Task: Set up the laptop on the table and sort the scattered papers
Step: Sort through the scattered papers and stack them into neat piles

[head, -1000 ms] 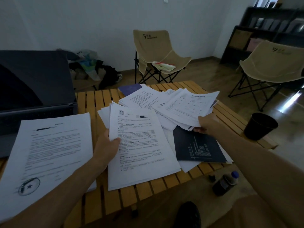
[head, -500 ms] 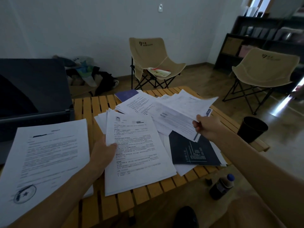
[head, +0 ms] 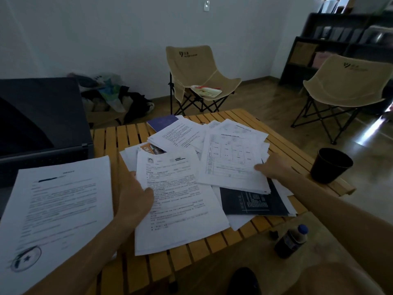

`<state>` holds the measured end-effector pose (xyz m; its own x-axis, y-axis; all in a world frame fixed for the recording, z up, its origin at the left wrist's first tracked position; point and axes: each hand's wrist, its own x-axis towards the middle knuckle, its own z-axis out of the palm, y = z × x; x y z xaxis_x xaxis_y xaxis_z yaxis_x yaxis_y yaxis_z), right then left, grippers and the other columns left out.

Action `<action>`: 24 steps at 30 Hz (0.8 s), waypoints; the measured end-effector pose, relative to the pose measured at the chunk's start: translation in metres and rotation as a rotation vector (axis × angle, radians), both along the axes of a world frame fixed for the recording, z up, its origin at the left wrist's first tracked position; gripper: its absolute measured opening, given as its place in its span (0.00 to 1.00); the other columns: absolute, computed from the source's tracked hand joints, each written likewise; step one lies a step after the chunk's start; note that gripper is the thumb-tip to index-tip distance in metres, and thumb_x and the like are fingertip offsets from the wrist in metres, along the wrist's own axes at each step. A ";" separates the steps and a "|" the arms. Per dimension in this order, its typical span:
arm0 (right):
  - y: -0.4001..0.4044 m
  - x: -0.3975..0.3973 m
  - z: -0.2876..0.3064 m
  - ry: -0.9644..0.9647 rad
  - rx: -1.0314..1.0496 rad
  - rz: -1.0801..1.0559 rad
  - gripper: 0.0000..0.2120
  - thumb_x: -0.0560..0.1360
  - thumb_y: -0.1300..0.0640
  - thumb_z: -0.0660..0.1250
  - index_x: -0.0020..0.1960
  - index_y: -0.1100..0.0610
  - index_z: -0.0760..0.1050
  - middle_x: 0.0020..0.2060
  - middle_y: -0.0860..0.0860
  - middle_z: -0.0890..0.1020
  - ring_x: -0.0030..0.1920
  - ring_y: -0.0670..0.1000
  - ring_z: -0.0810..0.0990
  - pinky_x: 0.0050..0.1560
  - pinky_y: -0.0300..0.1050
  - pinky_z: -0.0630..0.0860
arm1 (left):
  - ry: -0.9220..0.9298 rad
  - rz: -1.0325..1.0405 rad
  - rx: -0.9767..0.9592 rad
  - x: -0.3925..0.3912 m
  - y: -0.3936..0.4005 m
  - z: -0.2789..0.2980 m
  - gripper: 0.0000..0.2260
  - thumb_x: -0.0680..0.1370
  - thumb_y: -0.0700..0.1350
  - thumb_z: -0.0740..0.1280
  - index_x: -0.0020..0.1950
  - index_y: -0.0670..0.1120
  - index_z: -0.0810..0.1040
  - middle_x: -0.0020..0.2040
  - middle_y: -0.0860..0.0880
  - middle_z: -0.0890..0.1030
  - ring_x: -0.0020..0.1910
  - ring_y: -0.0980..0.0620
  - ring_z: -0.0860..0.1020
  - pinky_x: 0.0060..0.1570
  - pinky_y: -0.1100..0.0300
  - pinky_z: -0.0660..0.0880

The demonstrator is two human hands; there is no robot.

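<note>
Left hand [head: 133, 201] gripped the résumé sheet [head: 178, 201] at centre frame; right hand [head: 274, 167] pinched the form stack [head: 231, 162], centre right.

Slatted table [head: 238, 239] carries everything. Laptop [head: 42, 128] at its left edge, lid up. Stapled stack [head: 57, 213] in front of the laptop, overhanging the near-left corner. Mid-table: loose paper pile [head: 187, 135]; résumé sheet [head: 180, 201] on top toward the near edge, form sheets [head: 231, 160] right of it, brochure [head: 253, 201] under those. Booklet [head: 162, 122] at the far edge behind the pile. Cup [head: 330, 165] at the right edge. Bottle [head: 291, 241] on the floor beyond the near-right corner. Two chairs [head: 200, 79] behind the table.
</note>
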<state>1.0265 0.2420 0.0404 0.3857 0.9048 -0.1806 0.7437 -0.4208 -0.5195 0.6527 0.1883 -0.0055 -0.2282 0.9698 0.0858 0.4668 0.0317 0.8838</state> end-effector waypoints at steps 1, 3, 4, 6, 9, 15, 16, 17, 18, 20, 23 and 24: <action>0.015 0.001 -0.002 -0.080 0.014 0.031 0.19 0.70 0.47 0.70 0.54 0.58 0.75 0.48 0.55 0.81 0.47 0.54 0.80 0.46 0.49 0.81 | 0.023 -0.015 0.010 0.001 0.001 0.002 0.15 0.77 0.34 0.67 0.56 0.46 0.66 0.52 0.48 0.74 0.50 0.52 0.75 0.37 0.65 0.71; 0.046 -0.002 -0.003 -0.189 0.065 0.083 0.25 0.70 0.43 0.68 0.60 0.59 0.73 0.54 0.56 0.80 0.50 0.55 0.80 0.50 0.53 0.81 | 0.019 -0.024 -0.007 0.003 0.006 0.004 0.15 0.77 0.34 0.67 0.58 0.47 0.66 0.54 0.47 0.74 0.52 0.50 0.75 0.41 0.62 0.73; 0.061 -0.008 -0.002 -0.208 0.089 0.122 0.24 0.74 0.45 0.67 0.63 0.59 0.73 0.56 0.56 0.79 0.53 0.56 0.79 0.53 0.52 0.80 | 0.017 -0.020 -0.014 0.003 0.008 0.004 0.16 0.77 0.34 0.67 0.60 0.46 0.66 0.56 0.47 0.74 0.53 0.51 0.74 0.43 0.62 0.73; 0.091 -0.028 0.001 -0.194 0.103 0.213 0.22 0.79 0.49 0.63 0.69 0.60 0.70 0.65 0.57 0.76 0.63 0.58 0.76 0.60 0.50 0.74 | 0.032 -0.007 0.013 0.004 0.010 0.000 0.19 0.78 0.34 0.66 0.66 0.45 0.67 0.57 0.50 0.73 0.52 0.53 0.73 0.43 0.67 0.71; 0.142 -0.055 -0.002 -0.172 0.110 0.348 0.21 0.82 0.53 0.58 0.73 0.59 0.68 0.72 0.57 0.71 0.70 0.58 0.70 0.67 0.49 0.67 | 0.003 0.034 0.046 0.006 0.009 -0.008 0.22 0.79 0.37 0.66 0.71 0.48 0.66 0.61 0.51 0.75 0.55 0.54 0.76 0.54 0.58 0.77; 0.207 -0.078 -0.019 -0.295 -0.015 0.412 0.32 0.78 0.40 0.61 0.76 0.57 0.63 0.72 0.59 0.68 0.70 0.61 0.69 0.67 0.54 0.68 | 0.037 0.098 0.082 0.002 0.014 -0.022 0.25 0.78 0.40 0.68 0.72 0.53 0.65 0.62 0.57 0.72 0.59 0.56 0.72 0.61 0.57 0.71; 0.212 -0.076 -0.018 -0.365 -0.015 0.406 0.33 0.76 0.38 0.61 0.75 0.56 0.65 0.71 0.59 0.69 0.70 0.61 0.69 0.67 0.55 0.67 | 0.046 0.092 0.085 0.002 0.014 -0.022 0.25 0.78 0.40 0.68 0.72 0.54 0.65 0.61 0.58 0.72 0.59 0.56 0.72 0.60 0.58 0.70; 0.215 -0.074 -0.017 -0.418 -0.018 0.402 0.33 0.76 0.36 0.61 0.72 0.56 0.67 0.69 0.58 0.71 0.69 0.61 0.69 0.66 0.55 0.67 | 0.045 0.089 0.088 0.001 0.014 -0.023 0.25 0.78 0.40 0.68 0.71 0.54 0.64 0.61 0.58 0.72 0.59 0.57 0.72 0.60 0.59 0.70; 0.217 -0.072 -0.016 -0.448 0.000 0.392 0.31 0.75 0.35 0.61 0.69 0.56 0.71 0.65 0.58 0.74 0.66 0.61 0.72 0.65 0.56 0.67 | 0.038 0.085 0.088 0.001 0.014 -0.023 0.25 0.78 0.41 0.68 0.71 0.55 0.64 0.62 0.59 0.72 0.59 0.58 0.72 0.60 0.61 0.70; 0.216 -0.067 -0.019 -0.453 0.100 0.326 0.26 0.77 0.36 0.57 0.56 0.57 0.76 0.56 0.57 0.79 0.57 0.59 0.77 0.60 0.54 0.69 | 0.024 0.064 0.089 0.001 0.013 -0.022 0.25 0.78 0.40 0.68 0.71 0.56 0.63 0.62 0.59 0.72 0.59 0.59 0.72 0.56 0.67 0.71; 0.195 -0.068 -0.030 -0.392 0.211 0.281 0.25 0.80 0.40 0.52 0.44 0.58 0.76 0.46 0.55 0.80 0.51 0.58 0.78 0.56 0.53 0.72 | -0.016 0.033 0.083 0.003 0.009 -0.018 0.28 0.78 0.40 0.67 0.75 0.54 0.60 0.62 0.58 0.72 0.58 0.57 0.74 0.45 0.78 0.70; 0.185 -0.069 -0.034 -0.357 0.267 0.260 0.25 0.81 0.41 0.51 0.41 0.58 0.75 0.42 0.55 0.79 0.48 0.58 0.78 0.52 0.53 0.74 | -0.023 0.023 0.084 0.003 0.008 -0.018 0.29 0.78 0.40 0.67 0.75 0.53 0.59 0.63 0.57 0.72 0.59 0.57 0.74 0.46 0.77 0.71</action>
<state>0.9573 0.4274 0.0069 0.1374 0.9755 0.1719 0.9568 -0.0858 -0.2778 0.6559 0.1966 -0.0232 -0.2528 0.9539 0.1616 0.4468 -0.0330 0.8940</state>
